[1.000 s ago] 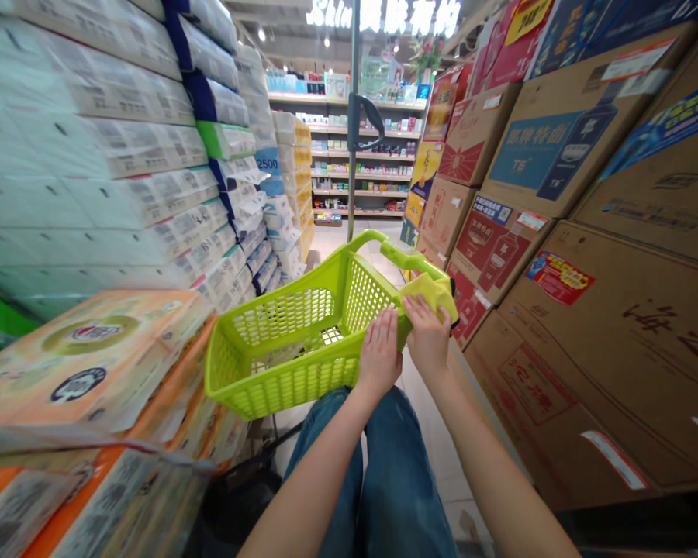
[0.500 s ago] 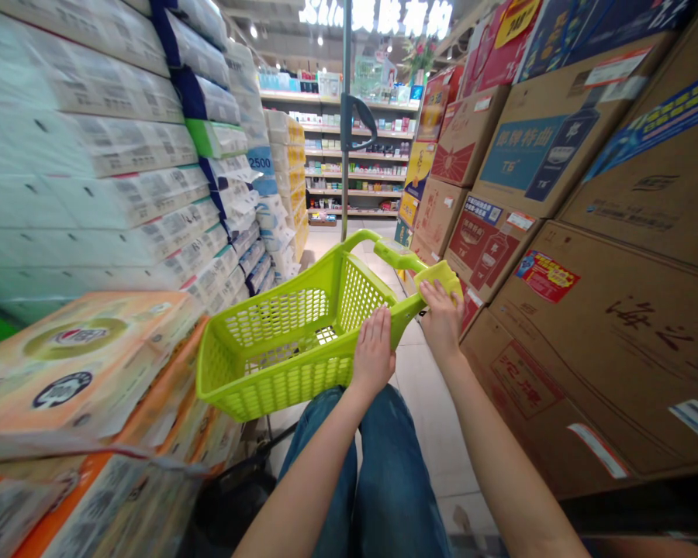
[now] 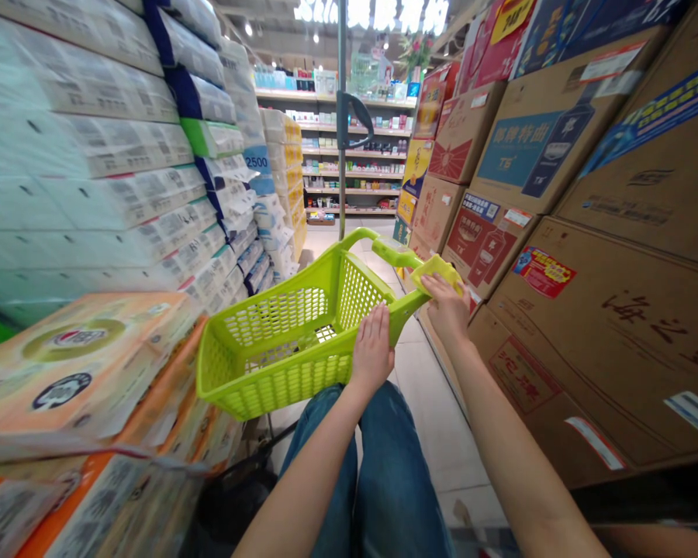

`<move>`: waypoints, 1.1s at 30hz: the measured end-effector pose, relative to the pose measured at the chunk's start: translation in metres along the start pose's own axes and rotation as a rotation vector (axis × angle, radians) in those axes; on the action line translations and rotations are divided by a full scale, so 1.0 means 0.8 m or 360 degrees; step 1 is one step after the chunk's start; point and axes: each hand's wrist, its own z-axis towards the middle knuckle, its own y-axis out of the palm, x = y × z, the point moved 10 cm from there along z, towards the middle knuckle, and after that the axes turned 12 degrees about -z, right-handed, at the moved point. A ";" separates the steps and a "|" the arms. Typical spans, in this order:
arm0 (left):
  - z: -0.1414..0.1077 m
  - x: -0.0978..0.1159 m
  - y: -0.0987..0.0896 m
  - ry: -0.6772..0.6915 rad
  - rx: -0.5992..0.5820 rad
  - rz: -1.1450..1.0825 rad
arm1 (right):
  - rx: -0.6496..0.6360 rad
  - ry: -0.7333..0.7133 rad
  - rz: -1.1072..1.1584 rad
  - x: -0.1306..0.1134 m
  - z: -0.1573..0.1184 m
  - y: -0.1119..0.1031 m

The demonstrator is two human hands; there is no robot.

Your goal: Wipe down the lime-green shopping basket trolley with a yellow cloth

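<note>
A shopping basket (image 3: 279,349) sits before the person, above the knees in jeans (image 3: 326,473); the left hand (image 3: 372,349) lies on its near rim; the right hand (image 3: 447,308) is on its handle at the right corner; stacked tissue packs (image 3: 93,155) rise along the left of the aisle, with more wrapped packs (image 3: 81,372) nearer, beside the basket; cardboard cartons (image 3: 558,155) stack up along the right; the tiled floor (image 3: 436,418) runs ahead between them (a pole (image 3: 341,155) stands just beyond the basket) to store shelves (image 3: 354,159) at the far end.

Bright ceiling spotlights (image 3: 248,29), soft shadows, warped, blurred edges
</note>
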 end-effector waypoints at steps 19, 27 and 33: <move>0.000 -0.001 0.002 -0.0010 -0.0001 0.0041 | 0.0051 0.0013 -0.0071 0.004 0.006 0.001; -0.001 -0.003 0.003 -0.0001 0.0009 0.0001 | -0.0025 -0.0306 0.0013 -0.103 -0.059 0.011; -0.001 -0.002 0.002 -0.0006 -0.0005 0.0017 | -0.0021 -0.0130 -0.0017 -0.016 0.000 0.003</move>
